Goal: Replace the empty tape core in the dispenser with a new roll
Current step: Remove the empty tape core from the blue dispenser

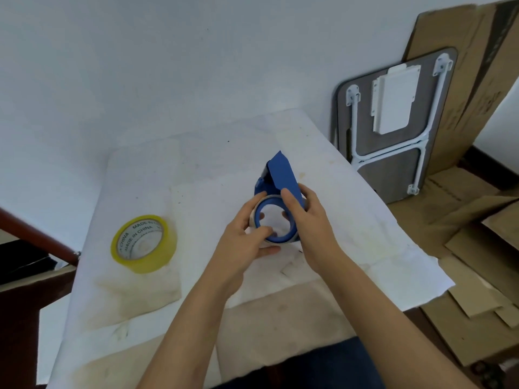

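Your left hand point(247, 237) grips the empty core point(259, 217); your right hand point(306, 220) clasps the blue dispenser point(280, 172). At 9 o'clock, well apart, the yellow roll point(143, 244) reads "MADE IN CHINA".

White wall point(140, 66); folded table point(393, 130) leaning beside cardboard point(463, 66).

My right hand point(306, 220) grips the blue dispenser point(280, 175) from its 3 o'clock side, thumb laid across the top. My left hand point(247, 237) closes on the empty core point(257, 210) seated on the dispenser's wheel, thumb at 12 o'clock on the ring and fingers curled at 6. The new yellow roll point(144, 244) lies flat on the white sheet point(351, 214), well apart at 9 o'clock. A folded table point(393, 175) leans against cardboard point(455, 66) at 2 o'clock.
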{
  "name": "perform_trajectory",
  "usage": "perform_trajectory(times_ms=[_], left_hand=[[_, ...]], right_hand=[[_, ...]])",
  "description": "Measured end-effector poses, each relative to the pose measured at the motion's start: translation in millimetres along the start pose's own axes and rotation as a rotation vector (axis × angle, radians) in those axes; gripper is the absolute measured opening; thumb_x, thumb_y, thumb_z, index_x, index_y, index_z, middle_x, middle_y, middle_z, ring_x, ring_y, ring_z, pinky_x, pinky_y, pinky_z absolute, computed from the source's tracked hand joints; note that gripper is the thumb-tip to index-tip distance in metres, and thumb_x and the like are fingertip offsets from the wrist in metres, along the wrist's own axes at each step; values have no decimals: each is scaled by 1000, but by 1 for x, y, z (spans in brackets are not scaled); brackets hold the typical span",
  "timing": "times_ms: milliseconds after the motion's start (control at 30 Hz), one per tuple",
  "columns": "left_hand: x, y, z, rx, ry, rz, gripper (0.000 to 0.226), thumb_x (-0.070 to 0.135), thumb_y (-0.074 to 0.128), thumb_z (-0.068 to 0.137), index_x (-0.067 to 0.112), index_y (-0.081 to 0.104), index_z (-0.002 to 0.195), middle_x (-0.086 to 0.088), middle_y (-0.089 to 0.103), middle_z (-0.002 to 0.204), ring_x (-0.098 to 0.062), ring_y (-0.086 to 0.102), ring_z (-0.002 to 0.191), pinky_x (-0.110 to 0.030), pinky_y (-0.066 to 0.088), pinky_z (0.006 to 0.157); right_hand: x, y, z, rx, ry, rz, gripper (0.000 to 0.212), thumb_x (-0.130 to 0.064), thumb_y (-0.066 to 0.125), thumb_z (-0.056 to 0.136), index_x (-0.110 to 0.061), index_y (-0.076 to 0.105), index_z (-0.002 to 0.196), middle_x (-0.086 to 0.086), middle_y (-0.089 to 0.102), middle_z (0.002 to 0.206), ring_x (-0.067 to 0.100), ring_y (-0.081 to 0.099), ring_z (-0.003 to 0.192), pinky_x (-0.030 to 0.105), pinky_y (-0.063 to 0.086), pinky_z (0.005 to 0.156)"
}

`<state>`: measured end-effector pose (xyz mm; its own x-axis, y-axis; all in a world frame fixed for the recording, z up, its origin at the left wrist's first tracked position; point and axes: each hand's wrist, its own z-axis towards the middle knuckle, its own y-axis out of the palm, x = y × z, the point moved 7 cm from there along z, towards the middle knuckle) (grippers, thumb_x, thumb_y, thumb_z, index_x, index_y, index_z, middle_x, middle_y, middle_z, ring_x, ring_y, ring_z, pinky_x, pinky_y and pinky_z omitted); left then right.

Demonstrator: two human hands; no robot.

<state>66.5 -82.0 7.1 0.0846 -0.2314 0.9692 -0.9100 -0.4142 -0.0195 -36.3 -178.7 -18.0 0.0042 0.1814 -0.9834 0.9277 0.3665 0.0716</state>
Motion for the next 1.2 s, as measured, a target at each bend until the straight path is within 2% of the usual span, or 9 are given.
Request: perform_trajectory(times_ms=[167, 300, 433, 567, 700, 867, 1000, 1100, 1200], left_hand=[[3, -3, 2, 21, 0, 73, 64, -2, 50, 92, 55, 58, 121, 1, 60, 121, -22, 70, 106, -23, 60, 67], [3, -3, -3, 16, 12, 110, 66, -2, 50, 92, 56, 57, 121, 7, 61, 119, -22, 63, 117, -21, 59, 65], [6, -11, -5, 8, -34, 131, 67, -2, 50, 90, 62, 61, 107, 4, 62, 125, -23, 69, 108, -26, 61, 64], [6, -15, -5, 1, -76, 133, 65, -2, 50, 88, 58, 62, 109, 2, 64, 121, -21, 75, 93, -29, 62, 66], [7, -14, -7, -13, -79, 132, 64, -4, 47, 88, 52, 64, 115, 2, 65, 121, -23, 72, 103, -30, 62, 66], [7, -21, -9, -50, -74, 200, 63, -3, 43, 90, 46, 60, 127, -1, 63, 128, -17, 76, 88, -32, 63, 69], [13, -30, -11, -50, -57, 243, 59, -2, 40, 93, 41, 60, 129, 4, 63, 129, -16, 76, 90, -28, 61, 66], [17, -34, -10, -4, -13, 266, 53, 2, 41, 95, 42, 62, 123, 12, 65, 125, -12, 74, 94, -28, 61, 64], [21, -40, -7, 97, 48, 341, 44, 12, 50, 98, 42, 56, 129, 8, 65, 126, -17, 70, 100, -24, 60, 64]], right_hand=[[-4, 4, -1, -58, 25, -10, 53, -49, 62, 88, -21, 51, 132, -3, 68, 115, 15, 66, 106, 38, 52, 98], [-12, -3, -2, -74, -11, -42, 47, -46, 64, 88, -19, 52, 125, 1, 68, 115, 11, 70, 97, 32, 56, 90], [-22, -17, -1, -178, -13, -122, 41, -45, 67, 86, -21, 56, 118, 2, 71, 108, 12, 71, 86, 33, 57, 84], [-25, -21, -2, -247, 21, -148, 41, -42, 68, 87, -21, 54, 118, 4, 70, 110, 14, 70, 82, 35, 58, 85], [-16, -14, -9, -306, 160, -1, 48, -45, 62, 90, -19, 50, 129, 8, 70, 115, 21, 73, 95, 37, 58, 86], [-12, -9, -12, -404, 218, -59, 48, -45, 60, 91, -9, 61, 124, 15, 71, 114, 33, 71, 101, 40, 59, 87], [-17, -15, -11, -421, 227, -91, 41, -41, 65, 87, -12, 64, 117, 10, 73, 111, 26, 73, 96, 37, 61, 82], [-10, -15, -10, -416, 280, -47, 46, -41, 69, 83, -11, 62, 117, 13, 70, 114, 28, 72, 98, 45, 58, 90], [-4, -12, -11, -374, 330, 33, 49, -39, 70, 84, -9, 59, 120, 12, 70, 110, 25, 73, 89, 50, 56, 92]])
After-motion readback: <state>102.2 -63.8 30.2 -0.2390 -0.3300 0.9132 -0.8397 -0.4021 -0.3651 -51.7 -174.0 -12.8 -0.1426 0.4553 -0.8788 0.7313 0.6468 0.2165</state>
